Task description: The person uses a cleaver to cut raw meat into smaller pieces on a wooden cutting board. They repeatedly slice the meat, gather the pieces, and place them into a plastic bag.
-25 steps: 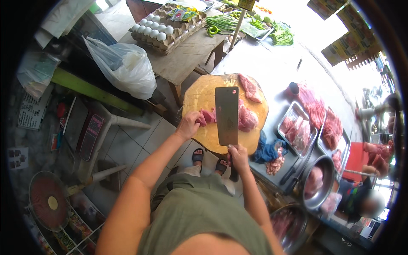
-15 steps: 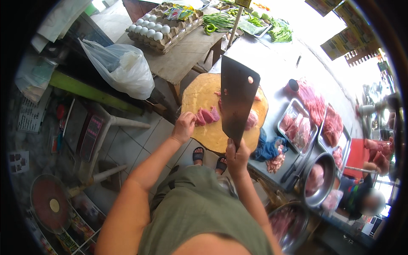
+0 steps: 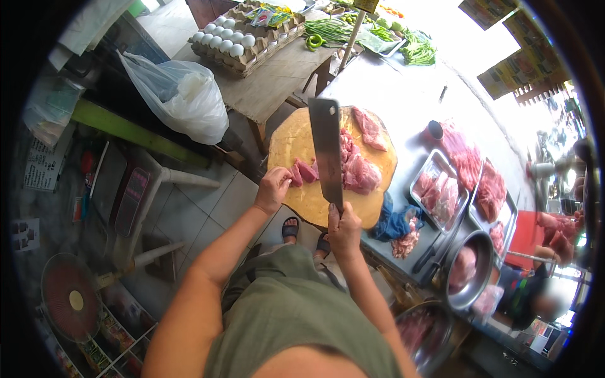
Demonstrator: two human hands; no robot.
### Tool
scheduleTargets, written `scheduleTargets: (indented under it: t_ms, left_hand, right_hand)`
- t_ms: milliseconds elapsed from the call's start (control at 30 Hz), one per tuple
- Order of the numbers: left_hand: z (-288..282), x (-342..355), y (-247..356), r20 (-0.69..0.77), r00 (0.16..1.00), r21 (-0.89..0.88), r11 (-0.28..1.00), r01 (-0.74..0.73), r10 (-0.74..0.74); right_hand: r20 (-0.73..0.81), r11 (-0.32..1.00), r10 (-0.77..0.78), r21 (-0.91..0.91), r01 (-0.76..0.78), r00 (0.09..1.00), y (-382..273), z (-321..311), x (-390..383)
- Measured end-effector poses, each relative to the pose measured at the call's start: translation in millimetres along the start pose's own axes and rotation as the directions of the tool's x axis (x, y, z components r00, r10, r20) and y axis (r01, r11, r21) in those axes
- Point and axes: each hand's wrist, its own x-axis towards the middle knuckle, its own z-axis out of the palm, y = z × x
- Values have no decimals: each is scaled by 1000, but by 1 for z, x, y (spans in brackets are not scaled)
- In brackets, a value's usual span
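A large cleaver (image 3: pixel 328 151) stands over a round wooden chopping block (image 3: pixel 287 142), its handle gripped in my right hand (image 3: pixel 345 232). At the block's left edge my left hand (image 3: pixel 274 189) pinches the end of a strip of red meat (image 3: pixel 305 173), fingers closed. The blade covers part of that strip's right end. Right of the blade lies a heap of cut pink meat (image 3: pixel 360 173), and a longer slice (image 3: pixel 370 129) rests behind it at the block's far right.
Right of the block are a blue cloth (image 3: pixel 387 220), meat scraps (image 3: pixel 406 242), a metal tray of meat (image 3: pixel 438 189), a knife (image 3: pixel 425 258) and a steel pan (image 3: pixel 479 242). An egg tray (image 3: pixel 242 44) and a hanging plastic bag (image 3: pixel 179 101) are at the far left.
The cleaver has swung left and turned more edge-on, uncovering the meat on the block's right side. My right hand shifted slightly left; my left hand stayed on the strip.
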Motion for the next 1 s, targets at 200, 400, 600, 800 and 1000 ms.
scheduleTargets:
  t_ms: [200,400,600,800,1000]
  left_hand:
    - [-5,-4,6,-9,1000,41,999,-12,13]
    - [10,-4,2,118,990,92,992,-82,71]
    - [-5,33,0,428,866,313,856,-412,260]
    - [11,102,19,877,448,259,612,-747,176]
    - [31,88,9,766,629,228,857,-463,136]
  right_hand:
    - [-65,974,-226,7,227,972,-5,15,-3]
    - [226,941,177,-324,-97,958,42,30,-3]
    - [63,933,283,213,-289,957,55,-6,-23]
    - [-30,930,366,44,-364,930,96,-39,-43]
    - [-65,969,246,-9,-247,967,130,-43,-80]
